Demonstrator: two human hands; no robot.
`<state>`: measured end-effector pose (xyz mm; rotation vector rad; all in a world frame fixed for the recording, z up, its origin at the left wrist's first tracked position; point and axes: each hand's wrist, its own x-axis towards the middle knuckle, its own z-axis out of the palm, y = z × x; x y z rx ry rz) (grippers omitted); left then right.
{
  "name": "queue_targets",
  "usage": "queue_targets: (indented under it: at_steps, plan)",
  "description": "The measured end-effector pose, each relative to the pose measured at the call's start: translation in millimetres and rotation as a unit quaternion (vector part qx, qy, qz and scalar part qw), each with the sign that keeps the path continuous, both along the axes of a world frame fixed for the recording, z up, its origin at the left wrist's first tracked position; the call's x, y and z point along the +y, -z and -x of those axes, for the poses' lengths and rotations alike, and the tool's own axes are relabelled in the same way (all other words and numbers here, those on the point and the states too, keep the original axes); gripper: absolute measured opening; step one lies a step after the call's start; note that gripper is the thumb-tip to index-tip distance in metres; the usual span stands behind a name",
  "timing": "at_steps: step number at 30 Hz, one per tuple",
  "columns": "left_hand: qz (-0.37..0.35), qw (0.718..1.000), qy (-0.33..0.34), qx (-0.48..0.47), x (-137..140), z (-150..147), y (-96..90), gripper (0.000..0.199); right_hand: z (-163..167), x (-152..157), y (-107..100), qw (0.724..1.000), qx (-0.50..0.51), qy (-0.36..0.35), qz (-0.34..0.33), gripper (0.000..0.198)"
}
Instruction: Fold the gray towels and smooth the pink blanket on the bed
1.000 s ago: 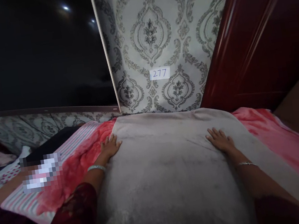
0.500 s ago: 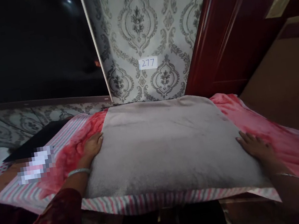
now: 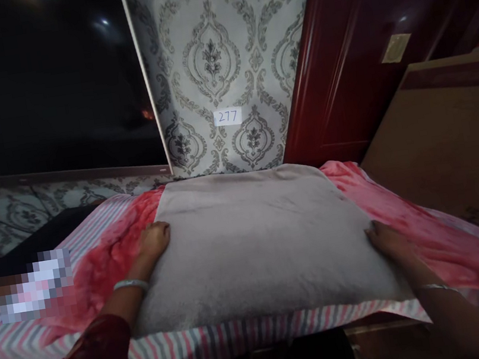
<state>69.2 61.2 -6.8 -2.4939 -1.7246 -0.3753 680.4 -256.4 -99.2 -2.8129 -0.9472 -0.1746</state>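
Note:
A smooth grey fleece blanket [image 3: 254,249] lies spread flat in front of me, over a pink plush blanket [image 3: 105,247] that shows on both sides. My left hand [image 3: 155,238], below a pale bangle, is closed on the grey blanket's left edge with the fingers curled. At the opposite edge, my right hand [image 3: 388,240] has its fingers bent around the grey fabric; the fingertips are partly hidden. Beneath everything is a striped pink, grey and white cloth [image 3: 245,336], hanging down along the near edge.
A large dark screen [image 3: 41,89] stands at the back left. Patterned wallpaper bears a paper label [image 3: 228,116] reading 277. To the right are a dark red wooden panel [image 3: 319,83] and a big brown cardboard box [image 3: 450,142]. A blurred-out item [image 3: 34,285] lies at the left.
My right hand, flat with fingers spread before, now has its fingers curled at the grey blanket's edge. My left fingers have curled in too. The view has shifted slightly.

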Motion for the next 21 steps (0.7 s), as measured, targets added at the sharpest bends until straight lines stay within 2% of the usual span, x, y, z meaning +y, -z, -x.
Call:
queue_targets:
  at_steps: [6, 10, 13, 17, 21]
  plan:
    - [0.020, 0.999, 0.028, -0.012, 13, -58, 1.3, 0.042, 58, 73, -25, 0.999, 0.027, -0.040, 0.013, 0.058]
    - [0.009, 0.999, 0.035, -0.021, 17, -81, 3.8, 0.044, 76, 110, -31, 0.995, 0.028, -0.094, 0.019, 0.056]
    - [-0.008, 1.000, -0.001, -0.029, 20, -75, 4.5, 0.048, 74, 122, -33, 0.994, 0.031, -0.102, 0.019, 0.056]
    - [-0.034, 0.997, -0.056, -0.041, 34, -55, 7.1, 0.050, 60, 127, -34, 0.998, 0.020, -0.062, -0.006, 0.056]
    - [-0.051, 0.994, -0.082, -0.051, 55, -49, 12.6, 0.056, 47, 132, -35, 0.999, 0.005, -0.022, -0.029, 0.054]
